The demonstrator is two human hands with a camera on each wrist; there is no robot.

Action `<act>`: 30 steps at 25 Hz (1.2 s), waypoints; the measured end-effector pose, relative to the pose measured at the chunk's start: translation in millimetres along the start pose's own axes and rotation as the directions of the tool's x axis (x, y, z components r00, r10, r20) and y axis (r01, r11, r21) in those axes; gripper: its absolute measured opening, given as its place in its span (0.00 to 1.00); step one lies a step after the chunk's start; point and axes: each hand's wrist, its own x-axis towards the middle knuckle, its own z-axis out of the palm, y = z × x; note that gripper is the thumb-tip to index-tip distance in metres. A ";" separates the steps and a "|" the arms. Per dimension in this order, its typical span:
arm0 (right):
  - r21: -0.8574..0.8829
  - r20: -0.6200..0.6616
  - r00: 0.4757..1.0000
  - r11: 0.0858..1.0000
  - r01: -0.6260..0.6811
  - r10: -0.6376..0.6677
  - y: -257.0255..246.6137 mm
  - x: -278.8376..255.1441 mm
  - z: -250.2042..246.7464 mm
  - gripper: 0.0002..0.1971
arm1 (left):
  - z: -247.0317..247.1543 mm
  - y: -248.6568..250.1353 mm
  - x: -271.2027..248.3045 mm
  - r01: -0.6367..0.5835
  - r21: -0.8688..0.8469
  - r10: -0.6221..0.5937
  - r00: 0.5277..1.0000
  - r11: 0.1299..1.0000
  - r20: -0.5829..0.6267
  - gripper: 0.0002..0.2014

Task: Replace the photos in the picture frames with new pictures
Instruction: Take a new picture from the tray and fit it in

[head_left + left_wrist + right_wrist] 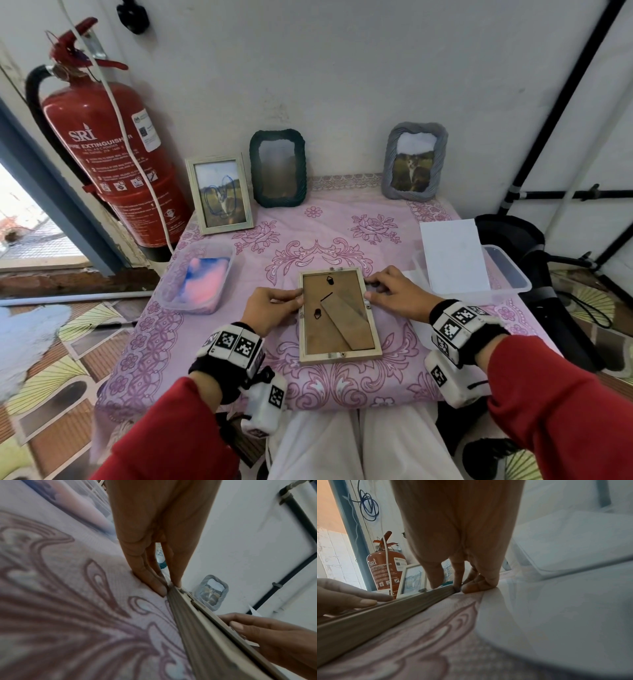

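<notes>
- Fire extinguisher: red, mounted on the wall at 10 o'clock from the table centre, with a white cable hanging across it.
- Left plastic container: clear tub on the pink floral tablecloth, at 9 o'clock from the face-down frame; holds a pink-and-blue picture.
- White upright frame: stands at 11 o'clock at the back of the table, showing a photo with blue scribble over it.
- Dark green frame: stands upright just right of the white upright frame, against the wall; its photo is blurred.
- Left hand: fingers curled, thumb and fingertips gripping the left edge of the face-down frame near its far corner; lower fingers press into the tablecloth.
- Face-down frame: light wooden frame lying flat at table centre, at 6 o'clock from the dark green frame; brown backing board and folded easel leg face up.
- Right hand: fingers curled, gripping the right edge of the face-down frame near its far corner; thumb sits on the rim.
- Grey frame: stands upright at 1 o'clock against the wall, with a photo of a cat.
- Right plastic container: clear tub at 3 o'clock; a white sheet lies blank side up across it.
</notes>
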 end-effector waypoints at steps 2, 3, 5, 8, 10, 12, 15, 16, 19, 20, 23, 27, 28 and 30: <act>-0.004 -0.003 1.000 1.000 0.007 -0.007 0.4 0.1 -0.2 0.23 | -2.2 0.2 3.9 0.001 -0.002 -0.001 1.000 1.000 0.031 0.15; -0.001 -0.004 1.000 1.000 0.010 -0.010 0.7 -0.2 -0.5 0.23 | -3.1 -0.1 5.4 0.003 -0.003 -0.003 0.999 1.000 0.043 0.15; 0.000 -0.008 1.000 1.000 0.018 -0.018 1.1 0.2 -0.1 0.23 | -5.4 -1.6 7.5 0.012 -0.015 -0.012 0.998 1.000 0.059 0.14; -0.006 -0.015 0.999 1.000 0.029 -0.029 2.2 1.6 0.6 0.22 | -5.6 -4.1 10.1 0.009 -0.005 -0.008 0.998 1.000 0.060 0.14; -0.006 -0.020 0.999 1.000 0.030 -0.031 3.4 3.3 1.3 0.22 | -4.6 -4.8 10.9 -0.009 0.023 0.008 0.999 1.000 0.045 0.13; 0.010 -0.027 0.999 1.000 0.017 -0.017 4.1 6.5 1.3 0.21 | -3.7 -4.4 11.1 -0.013 0.043 0.011 0.999 0.999 0.035 0.12; 0.059 -0.054 0.998 0.998 -0.019 0.022 4.6 13.1 3.2 0.19 | -2.1 -1.3 9.9 0.007 0.044 -0.008 0.999 0.999 0.033 0.10; 0.070 -0.063 0.997 0.997 -0.036 0.041 4.9 15.1 4.8 0.19 | -1.5 -0.3 9.7 0.008 0.043 -0.010 0.999 0.999 0.033 0.10; 0.078 -0.080 0.992 0.993 -0.091 0.097 6.1 17.4 7.9 0.18 | -0.3 1.6 8.7 0.004 0.041 -0.006 0.999 0.999 0.039 0.11; 0.092 -0.078 0.991 0.990 -0.104 0.111 6.4 16.9 7.8 0.18 | 0.2 1.7 8.7 0.003 0.037 -0.005 0.999 0.999 0.042 0.12; 0.133 -0.075 0.989 0.984 -0.120 0.130 5.8 15.1 7.8 0.18 | 0.5 2.1 8.0 0.000 0.031 -0.001 0.999 1.000 0.048 0.14; 0.127 -0.096 0.982 0.980 -0.150 0.163 2.1 16.8 8.8 0.18 | -0.5 1.7 9.0 0.004 0.036 -0.006 0.998 0.999 0.059 0.14; 0.122 -0.099 0.981 0.980 -0.155 0.168 1.0 16.8 9.2 0.19 | -0.5 1.3 9.3 0.004 0.037 -0.007 0.998 0.999 0.056 0.14; 0.121 -0.104 0.978 0.979 -0.165 0.178 -0.8 16.6 10.7 0.20 | -0.7 0.4 10.4 0.007 0.035 -0.009 0.998 0.999 0.058 0.14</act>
